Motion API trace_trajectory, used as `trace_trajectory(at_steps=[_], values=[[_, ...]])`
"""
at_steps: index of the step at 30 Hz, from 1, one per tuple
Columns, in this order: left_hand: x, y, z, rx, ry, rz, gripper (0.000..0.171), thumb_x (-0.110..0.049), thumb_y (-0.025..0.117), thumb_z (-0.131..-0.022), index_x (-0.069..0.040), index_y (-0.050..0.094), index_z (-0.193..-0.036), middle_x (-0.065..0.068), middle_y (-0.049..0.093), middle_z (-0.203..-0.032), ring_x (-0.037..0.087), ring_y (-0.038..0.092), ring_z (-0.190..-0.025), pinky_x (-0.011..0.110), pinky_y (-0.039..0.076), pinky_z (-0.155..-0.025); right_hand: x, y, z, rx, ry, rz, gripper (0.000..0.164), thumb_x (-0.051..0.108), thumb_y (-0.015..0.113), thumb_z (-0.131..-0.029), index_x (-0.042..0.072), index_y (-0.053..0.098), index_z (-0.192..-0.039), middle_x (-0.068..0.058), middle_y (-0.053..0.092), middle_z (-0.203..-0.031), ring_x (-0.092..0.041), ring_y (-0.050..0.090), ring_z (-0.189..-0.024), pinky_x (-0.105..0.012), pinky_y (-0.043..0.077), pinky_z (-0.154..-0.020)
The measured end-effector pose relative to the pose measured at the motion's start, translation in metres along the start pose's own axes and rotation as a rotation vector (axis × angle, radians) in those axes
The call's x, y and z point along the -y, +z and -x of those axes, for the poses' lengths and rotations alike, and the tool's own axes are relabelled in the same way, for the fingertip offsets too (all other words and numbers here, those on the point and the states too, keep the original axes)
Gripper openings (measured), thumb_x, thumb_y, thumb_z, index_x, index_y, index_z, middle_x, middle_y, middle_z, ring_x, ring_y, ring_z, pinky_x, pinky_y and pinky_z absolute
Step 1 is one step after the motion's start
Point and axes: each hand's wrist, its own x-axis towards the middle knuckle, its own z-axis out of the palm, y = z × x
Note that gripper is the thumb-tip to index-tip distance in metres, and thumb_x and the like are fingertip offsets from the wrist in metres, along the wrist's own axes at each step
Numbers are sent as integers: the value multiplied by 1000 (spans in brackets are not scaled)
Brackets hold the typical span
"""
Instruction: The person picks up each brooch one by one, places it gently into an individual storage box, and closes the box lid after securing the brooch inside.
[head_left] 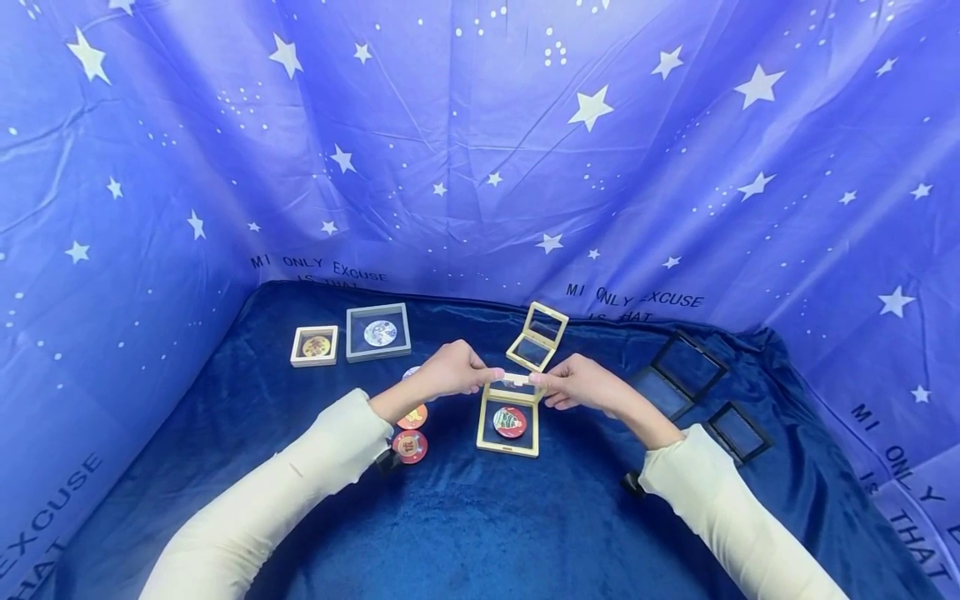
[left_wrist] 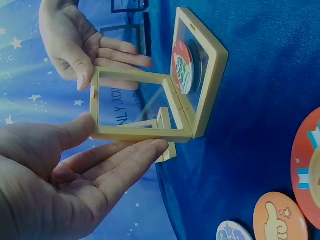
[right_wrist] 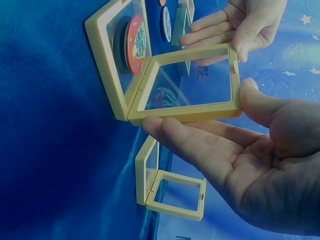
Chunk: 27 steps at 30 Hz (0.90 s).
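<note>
Over blue cloth, parted fingers hold a yellow frame lid.

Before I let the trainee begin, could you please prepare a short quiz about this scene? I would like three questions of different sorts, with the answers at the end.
1. Multiple choice: what do the left hand and the right hand hold together?
A) a black frame
B) the lid of an open cream frame
C) a loose orange badge

2. True or false: the red-and-green badge lies on the raised lid.

3. Fill in: at the back left, a blue-and-white badge sits inside a ____.

Key:
1. B
2. False; it lies on the lower half.
3. grey frame
</note>
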Motion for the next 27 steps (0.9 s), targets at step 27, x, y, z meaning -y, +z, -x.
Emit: trace_trajectory(at_steps=[27], values=[[12,9,10,9,123,-9,29,-35,73,-94,-8,82,-101,21,73,-79,9,46,-56,21,34,-54,-1,17,15,-144,-57,191,35,37,68,-97,5,80,-105,-6,70,-77,-14,57,-66,-27,42,-58]])
